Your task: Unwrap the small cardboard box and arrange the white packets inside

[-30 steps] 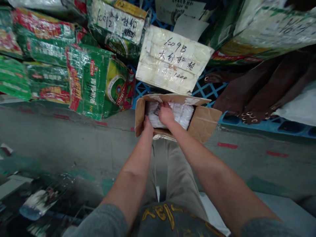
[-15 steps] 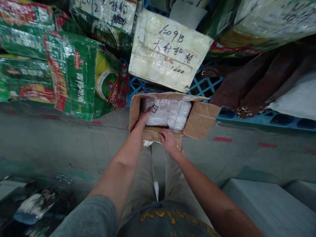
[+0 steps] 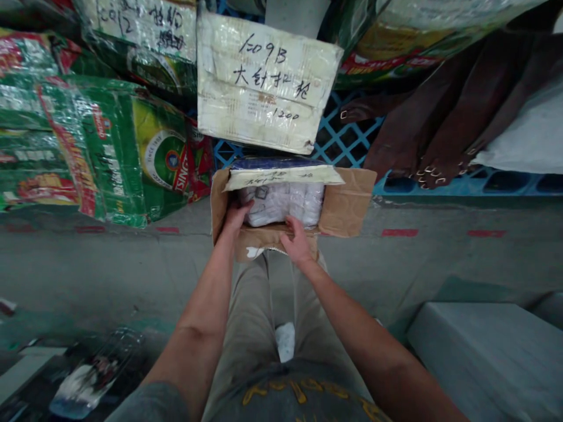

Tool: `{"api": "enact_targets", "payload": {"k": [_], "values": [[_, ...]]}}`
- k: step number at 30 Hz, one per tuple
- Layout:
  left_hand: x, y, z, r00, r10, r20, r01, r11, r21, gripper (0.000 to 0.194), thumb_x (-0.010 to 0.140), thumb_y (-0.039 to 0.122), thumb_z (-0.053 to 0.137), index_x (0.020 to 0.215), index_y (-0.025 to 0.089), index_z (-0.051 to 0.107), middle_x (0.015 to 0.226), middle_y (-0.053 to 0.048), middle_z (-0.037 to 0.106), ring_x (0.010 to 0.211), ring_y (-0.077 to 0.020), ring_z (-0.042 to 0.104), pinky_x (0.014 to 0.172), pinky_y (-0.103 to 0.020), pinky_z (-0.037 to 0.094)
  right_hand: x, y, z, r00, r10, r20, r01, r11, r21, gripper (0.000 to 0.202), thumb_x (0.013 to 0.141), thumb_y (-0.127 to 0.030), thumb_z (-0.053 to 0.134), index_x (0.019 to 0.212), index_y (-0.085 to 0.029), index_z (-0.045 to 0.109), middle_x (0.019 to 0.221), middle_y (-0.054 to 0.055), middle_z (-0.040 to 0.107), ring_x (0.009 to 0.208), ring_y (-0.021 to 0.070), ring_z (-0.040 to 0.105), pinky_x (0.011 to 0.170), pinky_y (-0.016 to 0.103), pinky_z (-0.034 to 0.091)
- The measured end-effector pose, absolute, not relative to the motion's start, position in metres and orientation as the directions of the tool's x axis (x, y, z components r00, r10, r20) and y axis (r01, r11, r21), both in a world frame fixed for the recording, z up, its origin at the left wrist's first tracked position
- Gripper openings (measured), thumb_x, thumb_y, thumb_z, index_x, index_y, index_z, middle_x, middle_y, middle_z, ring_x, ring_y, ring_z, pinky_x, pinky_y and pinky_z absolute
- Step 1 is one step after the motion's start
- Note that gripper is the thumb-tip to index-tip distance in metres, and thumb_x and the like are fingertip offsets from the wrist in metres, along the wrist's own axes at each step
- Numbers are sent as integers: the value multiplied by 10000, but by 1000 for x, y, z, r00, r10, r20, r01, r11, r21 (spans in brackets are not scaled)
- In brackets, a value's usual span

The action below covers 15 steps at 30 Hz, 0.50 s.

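Note:
An open cardboard box (image 3: 347,202) stands in front of my legs with its flaps spread. Inside lies a clear-wrapped white pack (image 3: 284,202) with dark outlined marks on its left part. My left hand (image 3: 236,220) reaches into the box's left end, its thumb over the pack's end and its other fingers partly hidden down the side; it looks closed on that end. At the near side, my right hand (image 3: 298,239) rests over the front flap (image 3: 253,246). Its thumb and fingers are apart, the fingertips touching the pack's near edge.
A taped white carton (image 3: 268,82) with handwriting sits behind the box on a blue pallet (image 3: 347,138). Green cartons (image 3: 114,158) are stacked at left. Dark brown long shapes (image 3: 444,111) with small metal loops lie at right. A grey block (image 3: 484,346) stands lower right.
My left hand has moved off the pack's top, down toward its left end. The fingers of my right hand have spread forward onto the pack. The far flap now leans over the opening, showing handwriting.

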<state>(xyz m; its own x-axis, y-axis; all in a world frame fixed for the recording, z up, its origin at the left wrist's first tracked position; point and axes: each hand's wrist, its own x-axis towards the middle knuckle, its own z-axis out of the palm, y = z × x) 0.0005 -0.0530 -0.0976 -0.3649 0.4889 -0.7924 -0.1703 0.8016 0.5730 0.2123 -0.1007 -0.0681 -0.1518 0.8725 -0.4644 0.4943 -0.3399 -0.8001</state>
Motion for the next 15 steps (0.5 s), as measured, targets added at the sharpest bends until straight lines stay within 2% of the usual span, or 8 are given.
{"api": "enact_targets", "payload": {"k": [5,8,10,12,15], "values": [[0,-60,-93,-405,458,-791,-202,800,566,503,724,290,748,1195,126,683,1257,-119,691,1190,-256,635,1052,-363,473,205,-52,-67,-201,920,-338,503,-199,-841,385,858,-260,488,1217,-189,607,1234,127,650,1165,255,595,1041,436,485],[-1,-64,-87,-399,455,-796,-199,804,560,515,676,288,759,1162,131,697,1217,-115,708,1157,-259,645,1022,-363,484,199,-21,-72,-189,923,-334,561,-178,-809,331,858,-277,478,1123,-179,649,1128,140,693,1075,284,638,988,457,519],[-1,-68,-80,-377,459,-804,-200,807,555,522,641,319,769,1120,121,712,1159,-118,727,1103,-264,660,969,-362,505,196,4,-72,-233,923,-305,604,-107,-789,288,864,-318,502,1063,-194,668,1074,135,710,1055,309,646,984,485,517],[0,-72,-72,-357,468,-808,-206,804,557,542,619,363,774,1094,110,717,1109,-121,735,1030,-255,671,901,-349,521,194,37,-69,-315,919,-237,583,-9,-812,297,902,-372,497,1095,-216,660,1099,114,708,1078,305,641,1000,494,510],[4,-77,-65,-334,487,-807,-246,781,574,606,603,399,785,1129,108,701,1113,-120,726,962,-218,664,838,-314,514,187,96,-65,-390,911,-132,502,91,-860,367,961,-443,460,1260,-261,571,1287,75,637,1232,266,572,1087,500,454]]}}
